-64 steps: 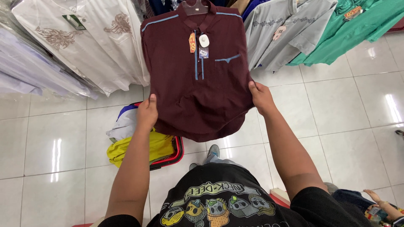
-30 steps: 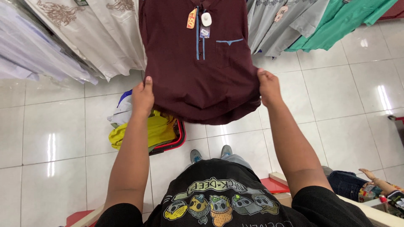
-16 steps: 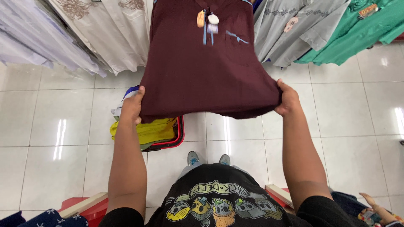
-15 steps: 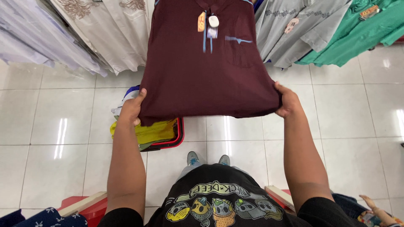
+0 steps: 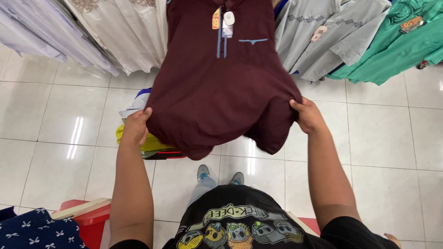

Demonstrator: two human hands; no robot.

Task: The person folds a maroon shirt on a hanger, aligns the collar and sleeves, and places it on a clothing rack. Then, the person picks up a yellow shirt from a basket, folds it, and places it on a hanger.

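While the maroon shirt [image 5: 221,92] hangs at twelve o'clock, the left hand [image 5: 135,127] pinches its hem at nine and the right hand [image 5: 308,116] grips the hem at three. Keep the pull even so the cloth stays flat; the hanger, cut off above, probably bears the weight.

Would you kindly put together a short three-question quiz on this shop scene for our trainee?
1. True or false: the left hand and the right hand both grip the maroon shirt.
2. What colour is the shirt's chest pocket trim? A) blue B) yellow C) white
3. Fill in: the green shirts hang to the person's ____.

Key: 1 true; 2 A; 3 right.
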